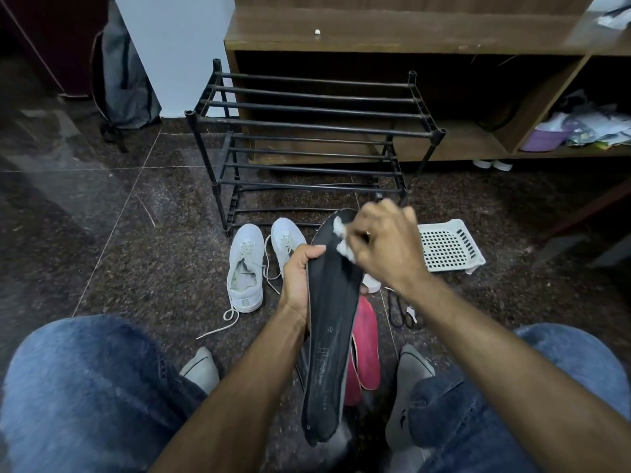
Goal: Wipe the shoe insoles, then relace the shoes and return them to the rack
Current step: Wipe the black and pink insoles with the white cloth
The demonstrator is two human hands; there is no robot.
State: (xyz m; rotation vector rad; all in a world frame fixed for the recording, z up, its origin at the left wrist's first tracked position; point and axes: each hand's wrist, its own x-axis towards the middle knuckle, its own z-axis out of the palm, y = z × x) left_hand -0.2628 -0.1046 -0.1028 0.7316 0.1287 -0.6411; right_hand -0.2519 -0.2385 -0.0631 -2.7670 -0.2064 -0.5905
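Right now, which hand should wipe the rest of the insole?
Right. The right hand already pinches the white wipe against the insole; the left hand grips its edge, steadying it.

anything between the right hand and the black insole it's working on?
Yes. In the head view a white wipe sits between the right hand and the black insole, which the left hand grips by its edge.

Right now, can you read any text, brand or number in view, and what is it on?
"10": small mark on the black insole, likely a size, only faintly legible.
Printed logo or wording lower on the same insole: too blurred to read.
White shoes: no readable text.
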